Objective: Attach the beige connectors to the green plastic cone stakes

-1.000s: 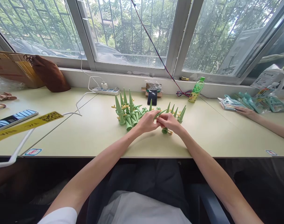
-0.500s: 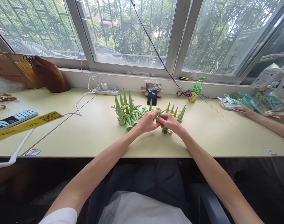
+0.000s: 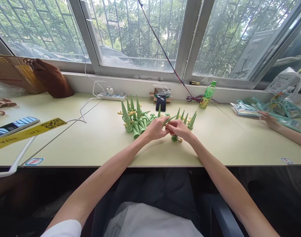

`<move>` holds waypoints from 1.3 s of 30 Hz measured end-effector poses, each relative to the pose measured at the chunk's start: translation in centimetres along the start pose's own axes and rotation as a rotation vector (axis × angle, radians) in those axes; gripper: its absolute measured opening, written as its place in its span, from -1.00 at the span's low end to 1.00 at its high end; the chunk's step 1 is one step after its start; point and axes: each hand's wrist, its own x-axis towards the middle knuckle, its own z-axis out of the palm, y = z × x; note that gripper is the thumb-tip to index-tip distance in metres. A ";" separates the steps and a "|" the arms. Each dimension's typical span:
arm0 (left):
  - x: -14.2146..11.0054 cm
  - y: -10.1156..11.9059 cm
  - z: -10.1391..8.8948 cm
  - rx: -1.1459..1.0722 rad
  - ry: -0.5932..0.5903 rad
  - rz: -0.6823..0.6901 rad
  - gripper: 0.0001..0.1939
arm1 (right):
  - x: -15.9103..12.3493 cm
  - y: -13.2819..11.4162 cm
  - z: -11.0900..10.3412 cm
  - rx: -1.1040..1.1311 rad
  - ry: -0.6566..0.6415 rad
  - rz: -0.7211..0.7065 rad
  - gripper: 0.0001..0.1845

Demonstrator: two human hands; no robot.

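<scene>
A green plant watering spike [image 3: 169,119] lies tilted between my two hands, its pointed end showing above the fingers. My left hand [image 3: 157,127] is closed around it. The fingers of my right hand [image 3: 179,128] pinch at the same place, touching the left fingertips; what exactly they grip there is hidden. Just below my right hand, another green spike with a yellow valve [image 3: 175,138] lies with its round open end towards me. To the left, several green spikes [image 3: 127,120] with small yellow valves stand or lie in a group. More spikes [image 3: 192,121] stand upright on the right.
Behind the spikes lie a phone [image 3: 160,102] and a small open box [image 3: 154,95]. A green drink bottle [image 3: 207,95] and a power strip [image 3: 113,96] stand near the window. Another person's hand [image 3: 270,120] touches plastic-wrapped packets on the right. A yellow tag [image 3: 29,133] hangs at left.
My hands and the watering spike stay almost where they were. On the right, the other person's near hand has shifted right, and their second hand has left the view.
</scene>
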 end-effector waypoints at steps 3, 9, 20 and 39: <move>0.0 -0.1 0.1 -0.001 0.006 -0.002 -0.57 | 0.0 0.1 0.0 -0.002 -0.001 -0.009 -0.57; 0.0 -0.3 0.3 -0.002 0.018 -0.013 -0.57 | 0.0 0.4 0.1 -0.064 0.023 -0.062 -0.55; -0.1 -0.5 0.5 0.049 -0.006 0.011 -0.57 | 0.1 0.8 0.5 -0.319 0.156 -0.211 -0.59; -0.1 -0.2 0.5 -0.051 0.112 0.048 -0.47 | -0.1 -0.3 -0.4 0.509 -0.116 0.095 -0.60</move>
